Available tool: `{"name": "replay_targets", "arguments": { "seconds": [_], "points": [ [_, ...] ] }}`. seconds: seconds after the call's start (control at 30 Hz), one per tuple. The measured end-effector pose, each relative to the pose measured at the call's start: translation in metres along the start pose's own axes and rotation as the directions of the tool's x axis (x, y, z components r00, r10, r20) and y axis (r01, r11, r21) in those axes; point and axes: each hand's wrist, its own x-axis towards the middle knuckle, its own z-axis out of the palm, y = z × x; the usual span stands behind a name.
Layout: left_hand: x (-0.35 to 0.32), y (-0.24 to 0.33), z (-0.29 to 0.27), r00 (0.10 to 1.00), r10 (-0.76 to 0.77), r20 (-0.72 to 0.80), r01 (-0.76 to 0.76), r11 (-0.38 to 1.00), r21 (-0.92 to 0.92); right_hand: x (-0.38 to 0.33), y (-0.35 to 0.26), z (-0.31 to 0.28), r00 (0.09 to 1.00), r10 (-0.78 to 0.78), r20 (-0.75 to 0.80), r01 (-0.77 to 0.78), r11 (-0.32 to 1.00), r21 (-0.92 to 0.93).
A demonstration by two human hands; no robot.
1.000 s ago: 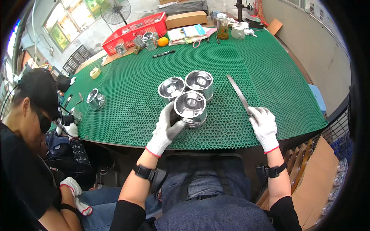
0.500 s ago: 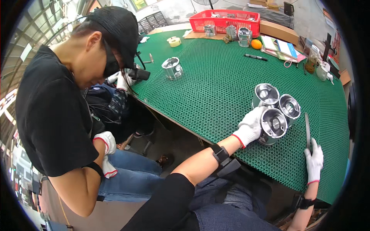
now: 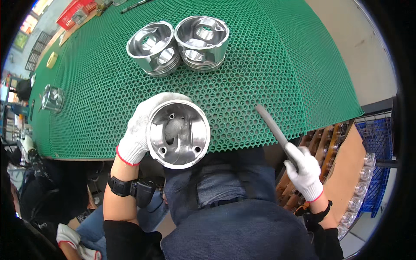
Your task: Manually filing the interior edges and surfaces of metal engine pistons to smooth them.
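Observation:
My left hand (image 3: 138, 123), in a white knit glove with a red cuff, grips a shiny metal piston (image 3: 190, 138) by its side at the near edge of the table. The piston's hollow underside faces me, showing its inner bosses and small holes. My right hand (image 3: 306, 170), gloved alike, is closed around one end of a flat grey metal file (image 3: 274, 126). The file points up and left, apart from the piston. Beyond my left hand, two more pistons (image 3: 152, 56) stand side by side, hollow ends up.
Green honeycomb matting (image 3: 251, 82) covers the table. Another piston (image 3: 53, 99), a tape roll (image 3: 52, 60) and a red basket (image 3: 74, 14) are off left. A co-worker's gloved hand (image 3: 68, 236) shows at lower left. Pistons on a shelf (image 3: 342, 182) and a blue crate (image 3: 379, 151) stand right.
My left hand has taken the nearest piston from the group of three and brought it to the table's near edge. My right hand has picked up the file from the mat. The view has turned right.

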Motion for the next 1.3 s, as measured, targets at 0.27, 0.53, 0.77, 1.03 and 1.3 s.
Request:
{"name": "replay_targets", "arguments": {
  "seconds": [0.27,0.53,0.77,1.03,1.3],
  "points": [
    [0.003,0.007,0.003,0.998,0.029,0.058,-0.035,0.993,0.113,0.07,-0.034,0.019,0.883,-0.407,-0.232,0.464,0.691,0.554],
    [0.009,0.015,0.001,0.997,0.027,0.073,-0.042,0.977,0.208,0.074,-0.033,-0.019,0.871,-0.424,0.25,0.361,0.895,0.261],
    [0.002,0.01,0.006,0.996,-0.08,0.047,0.079,0.997,0.007,0.148,-0.083,-0.002,0.841,-0.532,0.098,0.496,0.831,0.253],
    [0.008,0.005,0.002,0.99,0.106,0.096,-0.128,0.955,0.268,0.09,-0.065,-0.029,0.803,-0.523,0.286,0.473,0.851,0.226],
    [0.006,0.013,0.004,0.995,0.027,0.096,-0.043,0.984,0.175,0.107,-0.076,-0.016,0.782,-0.532,0.325,0.448,0.842,0.301]
  ]
}}
